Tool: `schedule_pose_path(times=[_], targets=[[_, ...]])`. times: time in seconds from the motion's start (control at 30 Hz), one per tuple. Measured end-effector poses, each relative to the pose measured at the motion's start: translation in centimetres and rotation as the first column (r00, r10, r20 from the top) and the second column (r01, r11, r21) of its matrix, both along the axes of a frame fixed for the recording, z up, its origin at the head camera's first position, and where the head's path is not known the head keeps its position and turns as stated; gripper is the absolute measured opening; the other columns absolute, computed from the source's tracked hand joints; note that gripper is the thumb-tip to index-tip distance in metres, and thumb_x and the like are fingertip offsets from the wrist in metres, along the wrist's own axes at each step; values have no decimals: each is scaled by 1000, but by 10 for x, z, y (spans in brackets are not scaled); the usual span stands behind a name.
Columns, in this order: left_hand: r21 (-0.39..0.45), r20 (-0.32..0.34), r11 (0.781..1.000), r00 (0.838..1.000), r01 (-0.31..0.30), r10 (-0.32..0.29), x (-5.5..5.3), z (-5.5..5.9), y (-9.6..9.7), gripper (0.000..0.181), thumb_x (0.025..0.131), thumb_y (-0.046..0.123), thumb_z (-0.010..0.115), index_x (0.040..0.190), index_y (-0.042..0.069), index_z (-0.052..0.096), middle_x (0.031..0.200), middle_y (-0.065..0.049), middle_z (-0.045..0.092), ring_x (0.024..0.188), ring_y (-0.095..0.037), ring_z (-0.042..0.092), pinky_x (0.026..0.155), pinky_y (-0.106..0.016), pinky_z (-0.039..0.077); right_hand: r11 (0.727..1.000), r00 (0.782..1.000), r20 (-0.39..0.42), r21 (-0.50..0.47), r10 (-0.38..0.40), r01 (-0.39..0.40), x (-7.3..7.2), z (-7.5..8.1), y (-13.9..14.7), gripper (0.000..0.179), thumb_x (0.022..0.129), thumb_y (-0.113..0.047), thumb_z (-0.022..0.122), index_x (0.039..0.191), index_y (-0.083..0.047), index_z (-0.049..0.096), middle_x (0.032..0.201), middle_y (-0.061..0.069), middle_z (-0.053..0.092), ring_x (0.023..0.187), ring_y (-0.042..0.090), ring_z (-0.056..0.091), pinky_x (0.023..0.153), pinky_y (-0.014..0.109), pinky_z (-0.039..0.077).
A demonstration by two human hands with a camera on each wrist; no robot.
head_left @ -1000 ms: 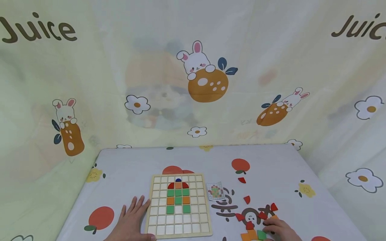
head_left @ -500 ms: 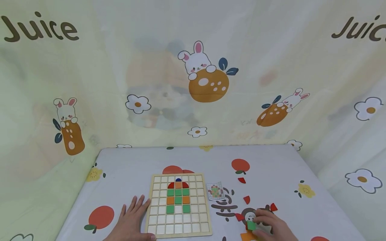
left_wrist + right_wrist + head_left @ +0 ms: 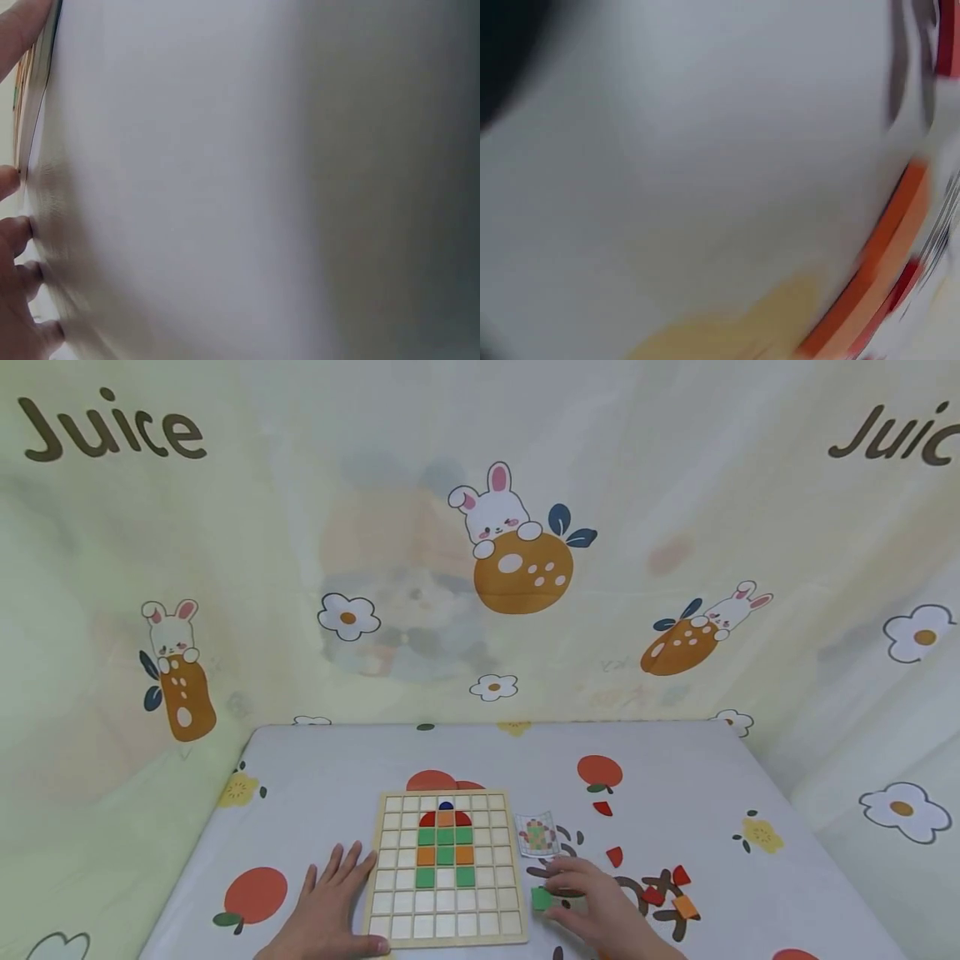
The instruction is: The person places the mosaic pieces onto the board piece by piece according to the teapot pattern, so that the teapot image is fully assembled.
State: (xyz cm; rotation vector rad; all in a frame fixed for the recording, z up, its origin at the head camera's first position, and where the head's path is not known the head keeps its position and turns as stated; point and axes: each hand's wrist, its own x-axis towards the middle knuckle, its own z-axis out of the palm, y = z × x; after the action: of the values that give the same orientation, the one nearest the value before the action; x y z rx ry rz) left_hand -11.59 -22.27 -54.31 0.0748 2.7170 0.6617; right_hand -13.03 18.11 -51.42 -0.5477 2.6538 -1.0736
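Observation:
A wooden grid board [image 3: 402,927] lies on the table, some of its cells filled with green and orange squares, red rounded pieces and a blue half-round piece. My left hand [image 3: 321,906] lies flat at its left side, fingers spread, with fingertips at the edge and the thumb at the lower left corner. The left wrist view catches only the fingers [image 3: 19,234] and the board's side. My right hand [image 3: 596,906] pinches a green square tile [image 3: 542,899] just right of the board. In the right wrist view that tile does not show.
A small pattern card [image 3: 537,835] lies against the board's right side. Red quarter-round pieces [image 3: 615,857] and an orange square [image 3: 686,907] are scattered to the right. Orange blocks [image 3: 877,259] show blurred in the right wrist view. A printed curtain [image 3: 412,693] stands behind the table.
My right hand has picked the green tile out of the loose pieces and carried it left to beside the board. My left hand stays at the board's left edge.

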Motion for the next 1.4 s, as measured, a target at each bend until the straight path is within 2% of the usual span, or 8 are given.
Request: schedule_pose_path(times=[0.07,0.17,0.33,0.57,0.77,0.97,1.07,1.4], targets=[[-2,5,1000,1000,-10,10,0,0,1,130,55,78,81,159,13,38,169,-16,27,158,-46,10,119,-79,5,998,998,-18,-5,55,-55,-3,-1,-12,25,90,-39,78,107,-21,76,132,3,65,126,36,59,97,34,59],[0,9,1000,1000,-22,22,0,1,2,131,53,77,82,159,14,38,169,-15,26,158,-46,9,119,-79,4,994,991,-66,2,113,-113,-6,-1,-29,24,91,-36,78,106,-18,76,129,6,67,121,34,60,99,37,59],[3,15,999,999,-32,32,0,1,2,130,54,77,83,159,16,37,170,-14,25,158,-45,7,120,-78,3,987,981,-111,63,157,-151,-10,-2,-55,22,89,-35,79,104,-18,77,124,2,69,118,27,60,102,43,56],[5,17,999,999,-35,35,0,1,2,131,53,78,82,159,18,37,170,-13,25,159,-44,6,120,-77,1,976,975,-106,117,194,-182,-15,-8,-83,21,87,-32,82,103,-18,78,118,-4,68,110,16,59,98,36,57],[-4,21,1000,999,-31,31,0,1,0,131,53,80,81,160,18,37,171,-12,24,159,-42,6,122,-76,3,965,955,-187,168,229,-199,-16,-15,-101,20,85,-31,83,98,-16,79,109,-7,65,104,12,57,96,31,56],[4,14,999,999,-34,34,-1,-1,1,130,53,79,82,159,18,38,170,-12,25,159,-42,6,121,-76,2,954,930,-263,222,257,-201,-15,-15,-114,21,85,-30,83,98,-14,79,109,-4,64,104,13,57,95,29,55],[11,9,999,999,-34,34,-1,-2,1,130,52,79,83,159,18,39,170,-11,25,160,-42,7,121,-77,2,954,926,-282,231,253,-190,-15,-14,-119,21,84,-30,83,96,-14,79,109,-4,62,102,13,55,94,29,55],[18,3,999,999,-41,41,-1,-4,-1,132,50,81,81,159,19,39,170,-10,26,160,-41,8,121,-77,2,950,945,-221,253,240,-182,-15,-8,-130,18,83,-29,83,95,-16,78,110,-3,59,101,12,52,93,31,55]])
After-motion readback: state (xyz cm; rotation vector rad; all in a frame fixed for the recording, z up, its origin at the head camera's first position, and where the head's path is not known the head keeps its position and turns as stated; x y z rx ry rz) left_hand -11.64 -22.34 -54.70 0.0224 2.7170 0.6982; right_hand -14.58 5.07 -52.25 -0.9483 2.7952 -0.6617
